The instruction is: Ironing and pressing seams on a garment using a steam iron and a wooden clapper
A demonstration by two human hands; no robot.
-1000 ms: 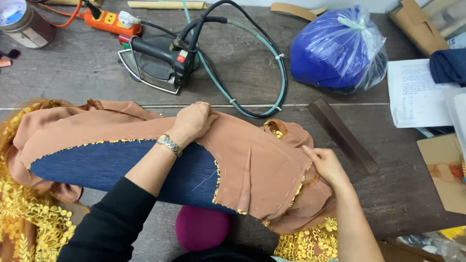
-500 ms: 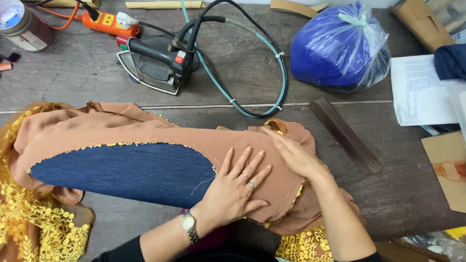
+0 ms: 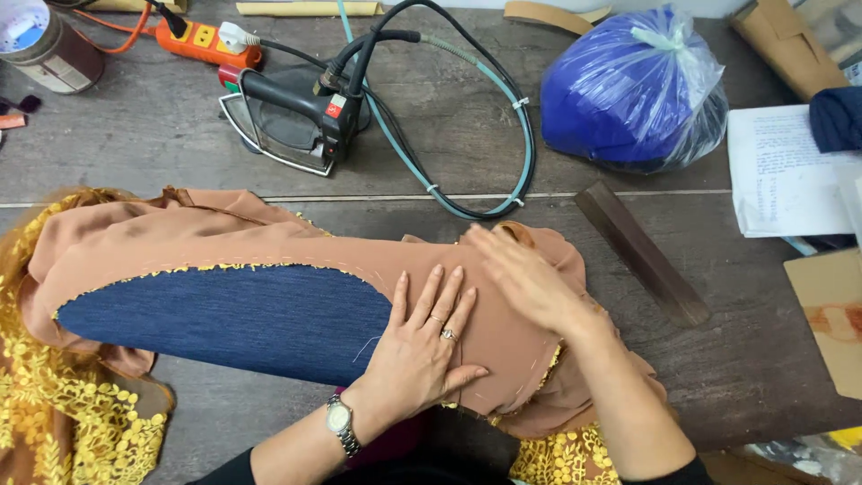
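A brown garment [image 3: 269, 242] with gold lace trim lies stretched over a long pad covered in blue denim [image 3: 224, 319]. My left hand [image 3: 422, 346] presses flat on the brown cloth at the pad's right part, fingers spread, with a ring and a wristwatch on it. Just to its right, my right hand [image 3: 525, 278] lies palm down on the same cloth, slightly blurred. Neither hand holds anything. Gold lace [image 3: 63, 422] hangs at the lower left.
A black iron [image 3: 292, 117] with hose and cable rests behind the garment. A blue bundle in a clear plastic bag [image 3: 633, 90] sits at the back right, papers [image 3: 781, 171] beyond it. A dark wooden strip [image 3: 642, 251] lies right of the cloth. A tin [image 3: 45, 45] stands far left.
My left hand drew back from the far edge of the cloth and now lies flat near me. My right hand slid left and up across the brown cloth.
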